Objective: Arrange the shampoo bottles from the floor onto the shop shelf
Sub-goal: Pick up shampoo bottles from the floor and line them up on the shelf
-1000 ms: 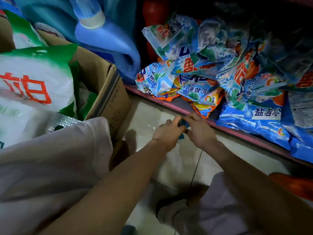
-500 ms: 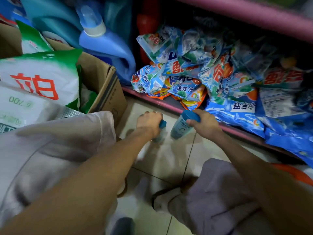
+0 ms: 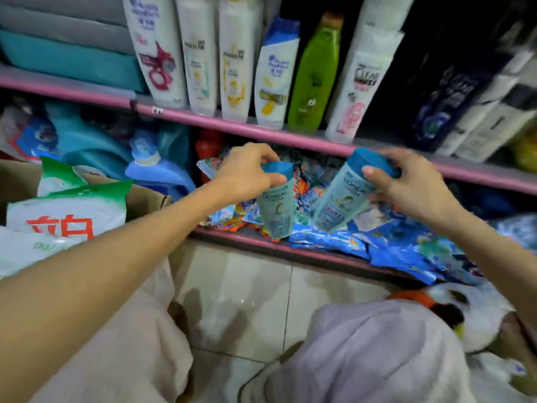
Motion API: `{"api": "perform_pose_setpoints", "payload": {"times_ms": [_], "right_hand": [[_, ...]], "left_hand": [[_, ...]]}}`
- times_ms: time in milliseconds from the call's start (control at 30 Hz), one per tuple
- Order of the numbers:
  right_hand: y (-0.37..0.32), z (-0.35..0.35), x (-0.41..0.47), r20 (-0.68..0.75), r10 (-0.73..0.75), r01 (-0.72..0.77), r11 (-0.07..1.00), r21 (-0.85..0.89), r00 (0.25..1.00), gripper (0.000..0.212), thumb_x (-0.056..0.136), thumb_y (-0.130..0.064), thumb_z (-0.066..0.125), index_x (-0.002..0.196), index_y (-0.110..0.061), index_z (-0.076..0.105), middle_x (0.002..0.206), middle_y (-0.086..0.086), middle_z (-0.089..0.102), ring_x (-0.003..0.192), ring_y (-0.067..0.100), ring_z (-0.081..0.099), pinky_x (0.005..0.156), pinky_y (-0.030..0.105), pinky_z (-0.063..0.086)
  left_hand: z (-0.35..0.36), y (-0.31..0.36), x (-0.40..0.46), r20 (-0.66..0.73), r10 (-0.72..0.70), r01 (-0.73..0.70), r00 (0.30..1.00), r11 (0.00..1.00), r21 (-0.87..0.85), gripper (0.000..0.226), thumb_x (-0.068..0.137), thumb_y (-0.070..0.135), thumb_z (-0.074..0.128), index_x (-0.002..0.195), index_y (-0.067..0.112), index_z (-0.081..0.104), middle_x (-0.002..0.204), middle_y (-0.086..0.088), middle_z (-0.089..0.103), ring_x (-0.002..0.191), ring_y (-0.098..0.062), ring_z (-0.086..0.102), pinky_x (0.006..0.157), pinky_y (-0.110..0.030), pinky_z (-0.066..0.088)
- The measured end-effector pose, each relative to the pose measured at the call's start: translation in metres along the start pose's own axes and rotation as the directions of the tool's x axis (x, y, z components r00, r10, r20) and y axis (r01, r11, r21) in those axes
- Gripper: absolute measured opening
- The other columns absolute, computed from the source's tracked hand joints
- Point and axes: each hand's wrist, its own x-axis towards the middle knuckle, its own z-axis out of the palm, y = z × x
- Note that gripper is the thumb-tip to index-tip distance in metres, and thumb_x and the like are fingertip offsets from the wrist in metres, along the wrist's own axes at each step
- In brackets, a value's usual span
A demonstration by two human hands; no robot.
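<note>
I hold two pale teal shampoo bottles with blue caps, one in each hand, caps up. My left hand (image 3: 247, 173) grips the cap of the left shampoo bottle (image 3: 276, 210), which hangs nearly upright. My right hand (image 3: 406, 184) grips the cap end of the right shampoo bottle (image 3: 338, 202), which tilts to the right. Both bottles hang in the air in front of the lower shelf, just below the pink edge of the upper shelf (image 3: 290, 136). On that upper shelf stands a row of several shampoo bottles (image 3: 273, 74), with a dark gap (image 3: 389, 94) to the right of the white bottle.
The lower shelf (image 3: 290, 251) is piled with blue detergent sachets (image 3: 392, 251). A blue detergent jug (image 3: 157, 170) and a cardboard box (image 3: 148, 196) of green-and-white powder bags stand at left. Dark and white bottles (image 3: 465, 106) fill the upper shelf's right. Tiled floor (image 3: 247, 301) lies between my knees.
Both hands have lifted the two bottles off the floor up to the height of the shelves. The view has tilted upward, so the upper shelf with its bottles has come into sight.
</note>
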Motion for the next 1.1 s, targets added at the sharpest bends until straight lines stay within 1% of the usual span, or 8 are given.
{"api": "perform_pose_setpoints", "payload": {"times_ms": [100,200,333,467,533,700,867,1100], "right_hand": [[-0.031,-0.06,0.014,-0.114,-0.081,0.088,0.994,0.062,0.99,0.017,0.095,-0.015,0.057,0.111,-0.012,0.058,0.095,0.008,0.061,0.066,0.002,0.063,0.053,0.009,0.053],[-0.047,-0.1,0.037,-0.176,-0.163,0.164,0.986,-0.008,0.971,0.024,0.097,-0.017,0.053,0.118,-0.006,0.056,0.103,0.011,0.058,0.078,0.015,0.062,0.063,0.014,0.057],[-0.052,-0.122,0.069,-0.194,-0.233,0.182,0.951,-0.25,0.953,0.029,0.097,-0.021,0.053,0.124,-0.011,0.054,0.108,0.01,0.061,0.07,0.021,0.066,0.046,0.01,0.048],[-0.046,-0.121,0.091,-0.18,-0.271,0.2,0.921,-0.334,0.946,0.03,0.096,-0.02,0.052,0.124,-0.01,0.053,0.114,0.014,0.059,0.083,0.03,0.065,0.08,0.041,0.053],[-0.04,-0.117,0.101,-0.149,-0.234,0.176,0.93,-0.323,0.961,0.032,0.097,-0.02,0.051,0.127,-0.01,0.05,0.117,0.014,0.058,0.088,0.03,0.064,0.083,0.041,0.051],[-0.026,-0.096,0.123,-0.11,-0.091,0.088,0.996,-0.025,0.99,0.038,0.098,-0.014,0.049,0.135,-0.011,0.041,0.126,0.013,0.051,0.099,0.023,0.057,0.086,0.035,0.051],[-0.003,-0.063,0.131,-0.223,0.104,-0.014,0.928,0.373,0.969,0.072,0.087,0.0,0.061,0.141,-0.011,0.015,0.11,-0.003,0.049,0.096,0.008,0.054,0.072,0.016,0.045],[0.042,-0.006,0.136,-0.151,0.351,-0.265,0.874,0.407,0.924,0.079,0.076,-0.016,0.079,0.131,-0.008,0.022,0.132,0.017,0.045,0.126,0.036,0.042,0.105,0.053,0.039]], "left_hand": [[-0.034,0.05,0.015,-0.109,0.139,-0.147,0.984,0.986,-0.074,0.032,0.074,0.027,0.078,0.104,0.022,0.069,0.095,0.008,0.064,0.09,-0.005,0.058,0.079,-0.018,0.04],[-0.059,0.09,0.029,-0.2,0.256,-0.27,0.946,0.962,-0.049,0.032,0.076,0.028,0.076,0.107,0.024,0.068,0.093,0.013,0.061,0.083,-0.002,0.053,0.067,-0.003,0.034],[-0.081,0.13,0.042,-0.247,0.334,-0.35,0.91,0.936,-0.023,0.026,0.079,0.029,0.073,0.105,0.026,0.069,0.092,0.013,0.063,0.082,-0.001,0.054,0.063,-0.004,0.034],[-0.087,0.154,0.048,-0.26,0.363,-0.379,0.895,0.925,-0.013,0.022,0.08,0.029,0.071,0.102,0.026,0.07,0.091,0.015,0.064,0.077,0.004,0.052,0.057,0.005,0.032],[-0.083,0.161,0.051,-0.241,0.364,-0.376,0.9,0.927,-0.004,0.021,0.08,0.028,0.072,0.101,0.025,0.071,0.083,0.02,0.061,0.071,0.008,0.051,0.056,0.006,0.032],[-0.075,0.169,0.065,-0.142,0.334,-0.339,0.932,0.941,-0.011,0.021,0.079,0.029,0.074,0.1,0.028,0.071,0.091,0.016,0.064,0.073,0.011,0.05,0.053,0.001,0.034],[-0.074,0.165,0.077,-0.147,0.305,-0.313,0.941,0.949,-0.038,0.018,0.078,0.029,0.075,0.095,0.031,0.071,0.081,0.024,0.061,0.073,0.013,0.052,0.055,-0.002,0.035],[-0.081,0.166,0.086,-0.102,0.322,-0.328,0.941,0.943,-0.048,0.017,0.077,0.027,0.077,0.092,0.033,0.072,0.088,0.016,0.07,0.081,0.002,0.061,0.076,-0.021,0.048]]}}
